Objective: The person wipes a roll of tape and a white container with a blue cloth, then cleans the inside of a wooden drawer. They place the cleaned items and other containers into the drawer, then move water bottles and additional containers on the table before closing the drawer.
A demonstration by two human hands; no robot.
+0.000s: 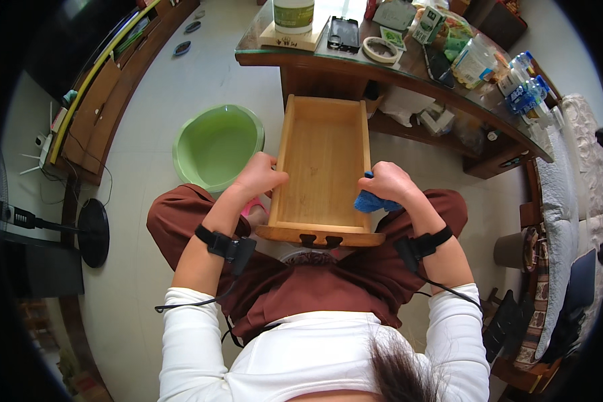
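Observation:
An empty wooden drawer point(326, 161) extends from under the glass-topped table towards me, its dark-handled front point(321, 237) between my knees. My left hand point(259, 177) grips the drawer's left side wall, thumb on the top edge and fingers mostly hidden outside. In my right hand point(391, 181) is a bunched blue cloth point(374, 202), held against the right side wall. Whether that hand also grips the wood is hard to tell. A green plastic basin point(216, 145) stands on the floor just left of the drawer.
The tabletop point(407, 68) carries a tape roll point(380, 49), a phone case point(343, 34), a white tub point(294, 17) and plastic bottles point(527, 95). A fan base point(93, 233) is on the left. A waste bin point(513, 249) stands by the sofa point(558, 201) at right.

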